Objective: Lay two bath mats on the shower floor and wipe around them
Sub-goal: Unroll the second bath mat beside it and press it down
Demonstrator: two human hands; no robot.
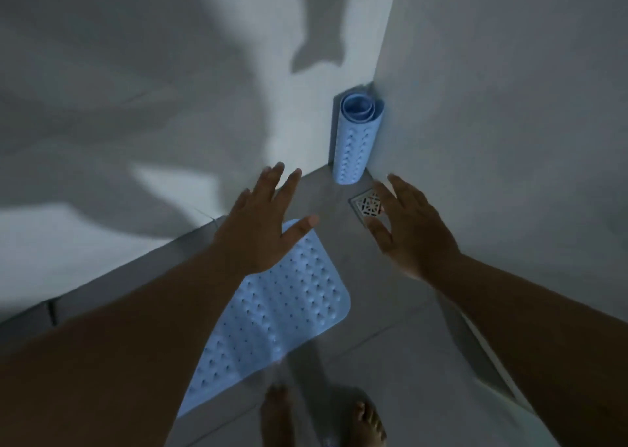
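One light blue bath mat (272,314) with rows of small bumps lies flat on the grey shower floor (373,310), along the left wall. A second blue mat (356,140) stands rolled up on end in the far corner where the two walls meet. My left hand (261,222) hovers above the far end of the flat mat, fingers spread, holding nothing. My right hand (411,229) is stretched out over the floor drain, fingers apart and empty, a short way in front of the rolled mat. Neither hand touches a mat.
A square metal floor drain (367,203) sits just in front of the rolled mat, partly covered by my right hand. White walls (170,106) close the corner at left and right. My bare feet (367,423) stand at the bottom edge.
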